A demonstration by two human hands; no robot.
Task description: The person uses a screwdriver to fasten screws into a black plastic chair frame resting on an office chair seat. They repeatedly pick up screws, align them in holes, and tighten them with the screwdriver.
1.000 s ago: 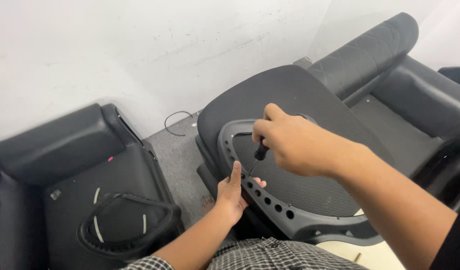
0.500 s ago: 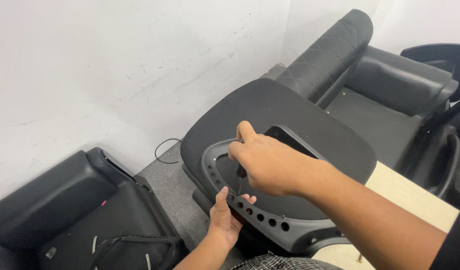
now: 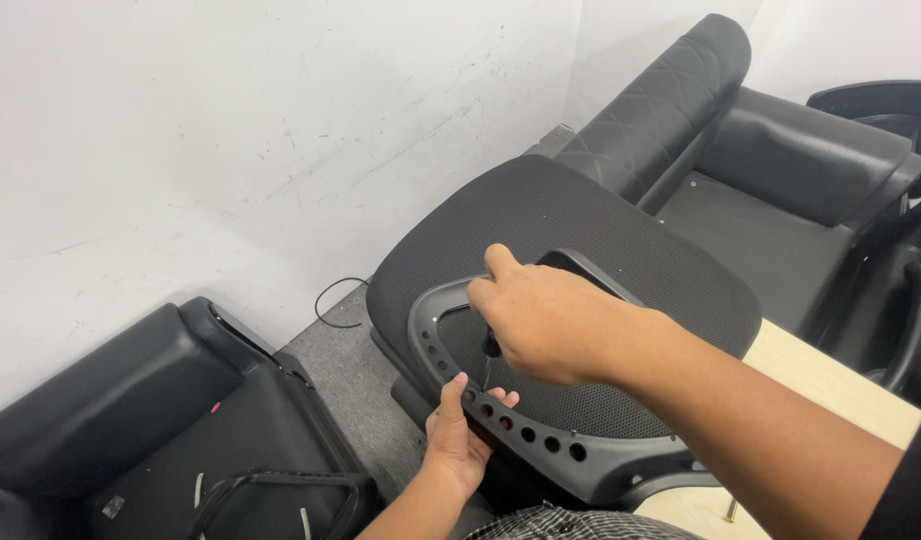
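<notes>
Our left hand grips the chair frame edge; right hand fists a dark tool, wall close by.

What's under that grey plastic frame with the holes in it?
Under the grey plastic frame lies a black mesh seat cushion, showing through its opening. The left hand grips its rim; the right hand covers part of the opening.

Black mesh-fabric seat cushion: woven cloth, matt, fine-textured. Grey perforated plastic chair frame: smooth, semi-matt, at 6 o'clock of the cushion. Black quilted leatherette chair part, 1 o'clock: soft sheen, stitched. Pale wooden board, 4 o'clock: smooth, matt. White plastered wall: rough, scuffed.
</notes>
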